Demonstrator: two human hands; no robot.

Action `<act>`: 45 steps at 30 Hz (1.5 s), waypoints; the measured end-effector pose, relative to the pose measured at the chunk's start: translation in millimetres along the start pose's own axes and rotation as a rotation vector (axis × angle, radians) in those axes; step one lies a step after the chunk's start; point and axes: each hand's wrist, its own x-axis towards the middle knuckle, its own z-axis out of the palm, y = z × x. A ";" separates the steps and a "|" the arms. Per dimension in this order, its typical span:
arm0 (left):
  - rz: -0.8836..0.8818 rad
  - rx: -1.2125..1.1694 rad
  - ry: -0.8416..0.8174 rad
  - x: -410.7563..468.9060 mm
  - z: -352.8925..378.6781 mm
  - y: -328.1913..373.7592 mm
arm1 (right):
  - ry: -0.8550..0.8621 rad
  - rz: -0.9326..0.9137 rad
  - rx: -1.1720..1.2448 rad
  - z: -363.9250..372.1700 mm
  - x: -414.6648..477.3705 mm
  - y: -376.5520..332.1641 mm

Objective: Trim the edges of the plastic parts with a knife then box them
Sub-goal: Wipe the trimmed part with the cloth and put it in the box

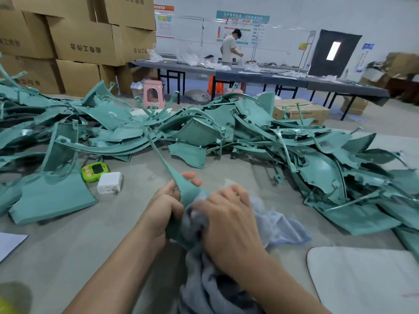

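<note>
Above the near table (90, 245), your left hand (166, 202) is gripping the wide end of a teal plastic part (188, 192), its thin tip reaching toward the pile of parts (249, 132). Your right hand (229, 214), fingers curled, is clutching a grey-blue cloth (278, 220) against that part.

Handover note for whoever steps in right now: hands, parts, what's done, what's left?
Left hand grips one teal part by its wide end, with the thin strip pointing away.
Right hand holds a grey-blue cloth against that part.
No knife is in view.
The pile of teal parts lies loose across the table; cardboard boxes are stacked far left.
Done: cannot tell which parts are trimmed; none seen boxed.
Left: trim edges, box all.
</note>
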 end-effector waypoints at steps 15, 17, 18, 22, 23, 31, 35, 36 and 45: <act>0.160 -0.155 0.278 11.6 -26.3 9.8 | -0.248 0.274 -0.251 -13.7 -0.5 45.0; 0.175 -0.046 0.348 9.9 -21.5 10.6 | -0.216 0.226 -0.245 -18.3 5.3 47.1; 0.194 0.008 0.372 9.0 -19.1 11.2 | -0.126 0.155 -0.139 -18.8 8.3 41.8; 0.124 -0.050 0.241 6.4 -8.2 7.2 | -0.109 0.089 0.383 -12.8 16.8 -1.5; 0.075 -0.112 0.198 4.5 -3.6 6.3 | -0.167 0.085 0.328 -5.1 18.4 -7.9; 0.073 -0.118 -0.089 11.2 -16.9 9.3 | 0.075 0.478 0.475 20.5 17.6 1.0; 0.205 0.183 -0.026 14.5 -12.1 1.7 | 0.043 0.718 1.050 8.4 16.3 19.3; 0.165 0.180 -0.025 12.8 -10.2 0.0 | 0.019 0.712 1.127 6.4 14.5 18.9; 0.272 -0.239 0.284 14.4 -36.8 23.7 | 0.237 0.833 2.189 -15.5 6.5 36.1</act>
